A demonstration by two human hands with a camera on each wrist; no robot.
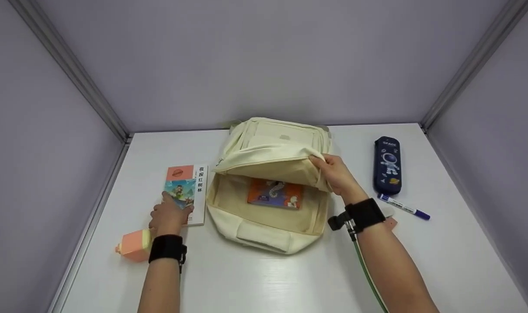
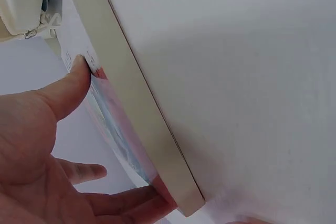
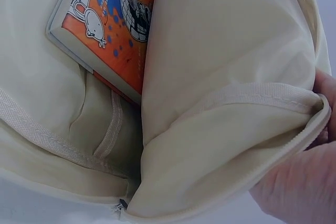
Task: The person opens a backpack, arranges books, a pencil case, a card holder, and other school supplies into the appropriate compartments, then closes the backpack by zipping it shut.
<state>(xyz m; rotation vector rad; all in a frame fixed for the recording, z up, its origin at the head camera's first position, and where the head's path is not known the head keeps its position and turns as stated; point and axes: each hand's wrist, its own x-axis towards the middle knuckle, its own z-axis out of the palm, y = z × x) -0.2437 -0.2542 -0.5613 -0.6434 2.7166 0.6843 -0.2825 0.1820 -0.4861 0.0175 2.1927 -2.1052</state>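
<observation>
**Backpack propped open, one book already inside**

Head view first: a cream backpack (image 1: 224, 221) is lying on the desk (image 1: 255, 282), mouth gaping, with an orange-and-purple book (image 1: 274, 195) sitting inside. The right hand (image 1: 338, 176) is pinching the backpack flap (image 1: 270, 170) and holding it up. The left hand (image 1: 171, 214) is touching a white-bordered book (image 1: 185, 187) just beside the bag. A boxy coral bottle (image 1: 135, 246) is lying by the left wrist; over on the right, a rounded navy pencil case (image 1: 387, 167) and a slim marker (image 1: 403, 207) are resting close together.

Left wrist cam is showing what the head one isn't: the book's thick, cream page edge, with the thumb resting on the cover and the fingers reaching its corner. Can't tell if they're really gripping it.

Right wrist cam is revealing smooth lining, woven seam tape, a zipper edge, and the orange book's pages, its near corner tilting toward the lens.
</observation>
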